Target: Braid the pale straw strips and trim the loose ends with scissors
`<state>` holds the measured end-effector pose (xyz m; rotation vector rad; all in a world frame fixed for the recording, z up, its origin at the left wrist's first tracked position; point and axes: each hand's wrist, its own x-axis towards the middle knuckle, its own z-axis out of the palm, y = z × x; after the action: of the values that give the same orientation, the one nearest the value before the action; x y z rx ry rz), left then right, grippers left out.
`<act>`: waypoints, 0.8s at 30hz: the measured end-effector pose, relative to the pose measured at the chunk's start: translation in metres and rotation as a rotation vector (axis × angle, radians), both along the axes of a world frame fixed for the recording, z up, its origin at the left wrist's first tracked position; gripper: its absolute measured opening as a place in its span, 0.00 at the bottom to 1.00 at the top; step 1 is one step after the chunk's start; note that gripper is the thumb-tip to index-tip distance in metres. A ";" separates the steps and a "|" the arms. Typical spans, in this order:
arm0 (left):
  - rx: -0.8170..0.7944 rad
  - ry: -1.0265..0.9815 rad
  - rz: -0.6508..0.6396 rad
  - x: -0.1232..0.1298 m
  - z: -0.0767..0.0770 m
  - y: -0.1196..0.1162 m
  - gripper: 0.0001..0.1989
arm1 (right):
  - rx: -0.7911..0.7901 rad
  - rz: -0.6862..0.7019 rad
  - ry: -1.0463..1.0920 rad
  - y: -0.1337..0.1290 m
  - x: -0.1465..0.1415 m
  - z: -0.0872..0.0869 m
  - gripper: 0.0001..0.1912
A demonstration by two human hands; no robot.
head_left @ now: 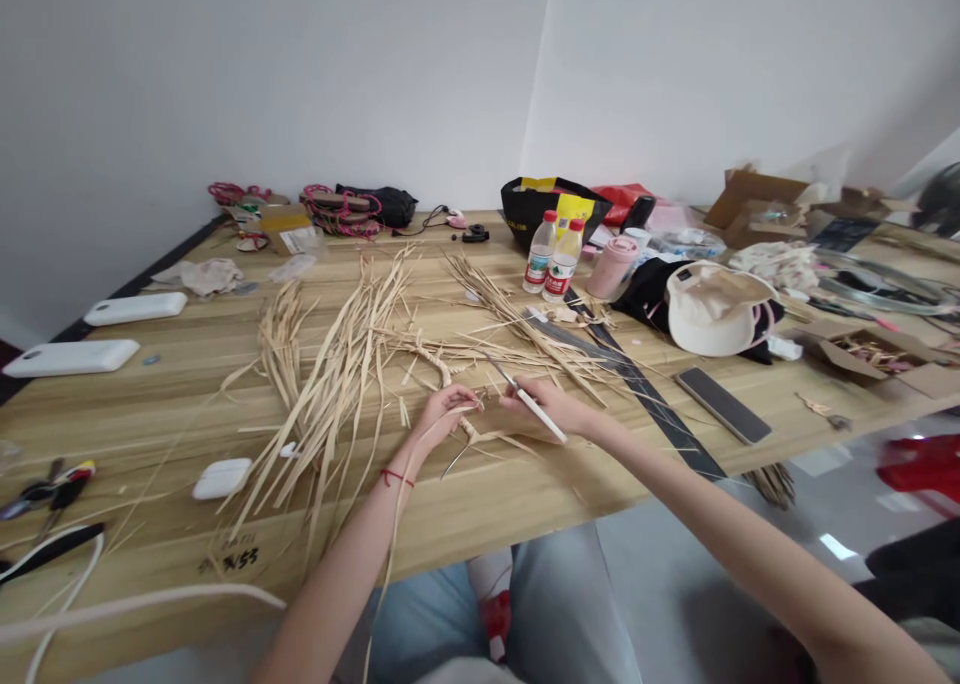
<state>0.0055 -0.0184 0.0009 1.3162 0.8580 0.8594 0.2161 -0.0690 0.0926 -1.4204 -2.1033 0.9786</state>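
Observation:
My left hand (442, 411), a red cord round its wrist, has its fingers closed on a long pale strip (397, 504) that hangs down over the forearm. To its right, my right hand (544, 404) is closed round a thin tool with a white handle (541, 413), whose dark tip points up and left. A braided straw piece (435, 361) lies just beyond my left hand, and part of it is hidden by the fingers. Below the hands a thin metal hook (455, 458) rests on the wooden table (517, 504). Loose straw strips (337, 364) spread out to the left.
Two bottles (561, 261), a pink cup (613, 267) and a black-yellow bag (525, 209) stand at the back. On the right are a cream cap (709, 309), a phone (722, 404) and an open box (877, 354). White cases (223, 478) and pliers (71, 486) lie left.

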 end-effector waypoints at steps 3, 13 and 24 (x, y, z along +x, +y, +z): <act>0.006 0.008 0.008 0.000 0.004 -0.002 0.11 | -0.039 0.049 -0.157 -0.012 0.009 0.003 0.23; 0.023 0.044 0.034 0.000 0.008 -0.003 0.10 | -0.152 0.207 -0.400 -0.030 0.006 0.005 0.31; 0.018 0.053 0.041 -0.001 0.008 -0.005 0.10 | -0.180 0.201 -0.386 -0.019 0.003 0.010 0.35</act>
<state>0.0049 -0.0229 0.0092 1.3465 0.9234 0.8696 0.2187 -0.0884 0.1029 -1.6160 -2.5314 1.0598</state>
